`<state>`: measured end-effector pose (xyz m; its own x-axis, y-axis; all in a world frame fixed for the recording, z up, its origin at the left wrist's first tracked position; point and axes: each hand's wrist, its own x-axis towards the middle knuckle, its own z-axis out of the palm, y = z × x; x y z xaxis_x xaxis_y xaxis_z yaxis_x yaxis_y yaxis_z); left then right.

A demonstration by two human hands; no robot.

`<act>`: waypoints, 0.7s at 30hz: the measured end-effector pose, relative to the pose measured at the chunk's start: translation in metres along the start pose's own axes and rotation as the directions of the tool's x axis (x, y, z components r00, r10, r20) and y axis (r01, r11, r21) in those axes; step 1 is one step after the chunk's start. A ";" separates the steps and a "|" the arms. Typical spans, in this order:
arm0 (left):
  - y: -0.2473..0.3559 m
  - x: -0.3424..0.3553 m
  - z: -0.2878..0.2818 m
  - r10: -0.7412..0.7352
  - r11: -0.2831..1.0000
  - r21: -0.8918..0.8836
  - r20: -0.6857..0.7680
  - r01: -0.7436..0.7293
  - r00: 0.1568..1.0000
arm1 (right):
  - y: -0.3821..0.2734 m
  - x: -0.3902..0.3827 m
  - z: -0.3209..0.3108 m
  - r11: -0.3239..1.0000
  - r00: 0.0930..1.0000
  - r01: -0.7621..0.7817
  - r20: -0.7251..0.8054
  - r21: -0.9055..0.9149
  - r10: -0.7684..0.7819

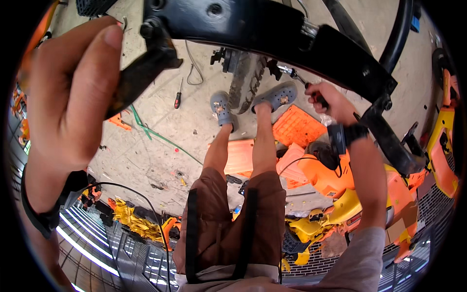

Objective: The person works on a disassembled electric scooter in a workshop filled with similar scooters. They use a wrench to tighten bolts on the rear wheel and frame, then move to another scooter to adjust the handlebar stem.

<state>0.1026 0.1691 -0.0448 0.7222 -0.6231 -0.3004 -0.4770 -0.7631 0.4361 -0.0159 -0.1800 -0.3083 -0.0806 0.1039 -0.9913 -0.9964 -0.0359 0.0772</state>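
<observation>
Nearest you, your left hand (73,92) grips a black lever (141,80) below the black frame (253,24), while your right hand (328,101) grips a silver driver (300,78) beside the tyre (242,85), liable to slip if poorly seated.

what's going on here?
A person's left hand grips a worn black metal bar on a glossy black metal frame. The right hand holds a silver-shafted tool with a dark handle, its head near a dark, knobbly tyre; contact is unclear. A red-and-black screwdriver lies on the concrete floor.
</observation>
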 end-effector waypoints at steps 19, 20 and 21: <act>0.016 0.003 -0.002 -0.040 0.999 0.031 -0.042 0.041 0.998 | -0.002 0.061 -0.079 0.949 0.908 0.291 0.348 -0.122 -0.234; 0.016 0.003 -0.002 0.006 0.999 0.041 -0.052 -0.003 0.999 | -0.004 0.065 -0.089 0.951 0.882 0.297 0.406 -0.084 -0.240; 0.013 0.002 0.000 0.006 0.999 0.040 -0.059 -0.004 0.998 | -0.001 0.063 -0.083 0.958 0.882 0.272 0.423 -0.095 -0.208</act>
<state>0.0981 0.1577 -0.0397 0.7476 -0.6167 -0.2466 -0.4994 -0.7667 0.4034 -0.0178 -0.2555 -0.3791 0.1245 0.5193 -0.8455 -0.9735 -0.1010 -0.2054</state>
